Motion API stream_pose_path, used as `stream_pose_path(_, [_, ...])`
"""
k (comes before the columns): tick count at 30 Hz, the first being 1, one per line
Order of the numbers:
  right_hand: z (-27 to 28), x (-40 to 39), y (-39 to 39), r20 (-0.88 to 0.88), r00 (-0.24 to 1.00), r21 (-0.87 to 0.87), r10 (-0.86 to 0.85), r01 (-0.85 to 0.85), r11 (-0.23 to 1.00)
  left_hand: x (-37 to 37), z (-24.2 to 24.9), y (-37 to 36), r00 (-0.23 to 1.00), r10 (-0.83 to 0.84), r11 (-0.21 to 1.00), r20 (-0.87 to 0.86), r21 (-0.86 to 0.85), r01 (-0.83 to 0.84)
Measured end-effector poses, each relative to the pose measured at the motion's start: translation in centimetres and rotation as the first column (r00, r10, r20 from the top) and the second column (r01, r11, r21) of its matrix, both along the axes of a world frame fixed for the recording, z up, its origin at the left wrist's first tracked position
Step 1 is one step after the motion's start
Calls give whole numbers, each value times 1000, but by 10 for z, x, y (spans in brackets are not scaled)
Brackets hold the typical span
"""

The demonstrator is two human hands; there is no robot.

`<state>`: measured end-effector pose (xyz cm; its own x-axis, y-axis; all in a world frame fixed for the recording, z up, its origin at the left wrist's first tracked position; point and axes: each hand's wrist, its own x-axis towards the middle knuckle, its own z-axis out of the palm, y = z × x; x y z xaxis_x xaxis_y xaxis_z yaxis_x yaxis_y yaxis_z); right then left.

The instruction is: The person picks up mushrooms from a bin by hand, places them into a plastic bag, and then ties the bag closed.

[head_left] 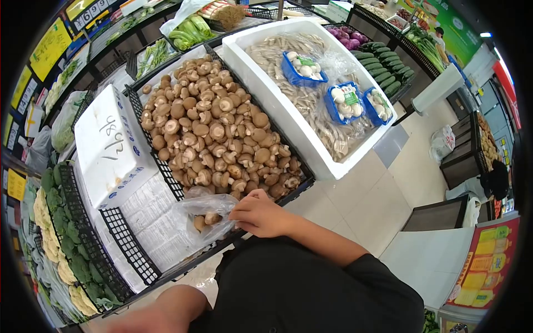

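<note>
My right hand [258, 213] pinches the edge of a clear plastic bag [186, 213] at the near corner of the mushroom crate. A few brown mushrooms [208, 218] lie inside the bag. Right behind it, a heap of brown shiitake mushrooms [216, 127] fills a black plastic crate [307, 176]. My left hand [139, 321] is low at the bottom left, smeared by motion and partly cut off by the view's edge, so its fingers do not show clearly.
Left of the heap stands a white foam box [105, 141] with handwritten digits. A large white foam tray [327, 166] holds pale mushrooms and blue punnets [304, 72]. Broccoli [69, 230] and cauliflower [47, 222] line the left; cucumbers [383, 64] lie at the back right.
</note>
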<state>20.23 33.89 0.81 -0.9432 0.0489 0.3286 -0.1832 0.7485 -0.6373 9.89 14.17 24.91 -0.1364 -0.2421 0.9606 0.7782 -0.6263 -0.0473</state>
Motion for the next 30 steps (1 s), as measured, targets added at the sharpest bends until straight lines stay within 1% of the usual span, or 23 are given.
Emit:
stream_pose_path(1, [2,-1,1,-1,1000,7,-10,10,1000,-18,-25,-3,981,193,979,24,-70,-191])
stream_pose_path(2, [4,-1,1,-2,1000,13,-16,16,1000,-37,-54,-6,923,384,916,33,-144,-376])
stream_pose_path(4, [6,-3,0,-12,999,8,-33,33,999,-50,-100,-4,864,500,798,62,-420,-432])
stream_pose_path(5, [7,-4,1,-21,999,0,-46,46,999,-64,-134,-11,841,530,693,109,-627,-356])
stream_pose_path(6, [7,-4,2,-27,998,-10,-59,58,998,-66,-160,-11,799,547,627,251,-755,-191])
stream_pose_path(8, [7,-3,2,-43,995,-22,-92,91,996,-75,-210,-21,677,691,432,252,-896,-107])
stream_pose_path(10, [3,-5,2,-63,991,-32,-117,116,993,-74,-247,-34,515,766,386,386,-916,112])
stream_pose_path(11, [4,-5,3,-63,990,-55,-125,122,991,-77,-275,-44,464,728,446,504,-863,239])
stream_pose_path(14, [2,-11,-3,-32,958,-129,-285,279,952,-62,-273,-38,375,683,471,626,-771,429])
stream_pose_path(15, [-4,-12,-3,-20,954,-157,-298,292,944,-59,-275,-38,384,671,470,635,-764,443])
stream_pose_path(16, [-4,-14,-5,-17,954,-167,-301,294,941,-55,-272,-38,458,679,483,574,-819,310])
stream_pose_path(18, [-5,-15,-5,-11,945,-183,-325,318,930,-42,-239,-33,586,689,501,426,-864,39])
stream_pose_path(20, [-8,-15,-5,4,954,-169,-300,296,940,-28,-183,-40,621,525,754,581,-657,-23])
stream_pose_path(21, [-10,-13,-5,19,955,-157,-295,294,943,-25,-159,-42,667,423,849,613,-525,-57])
stream_pose_path(22, [-12,-12,-4,33,953,-162,-302,303,939,-22,-134,-44,760,300,928,577,-362,-91])
stream_pose_path(23, [-13,-13,-6,48,953,-174,-300,304,937,-21,-110,-41,851,172,978,496,-188,-88])
stream_pose_path(24, [-14,-14,-8,58,957,-189,-286,291,938,-19,-88,-33,909,73,997,411,-59,-54])
stream_pose_path(25, [-9,-15,-10,56,959,-160,-279,284,945,-15,-70,-25,949,4,999,315,44,-19])
stream_pose_path(26, [-9,-19,-11,52,961,-155,-270,275,949,-12,-58,-19,970,-41,994,241,104,16])
stream_pose_path(29, [-7,-18,-15,75,957,-151,-280,288,946,-3,-41,-2,985,-99,976,142,205,68])
stream_pose_path(30, [-8,-17,-15,78,958,-150,-276,285,947,-2,-39,1,988,-71,976,141,213,40])
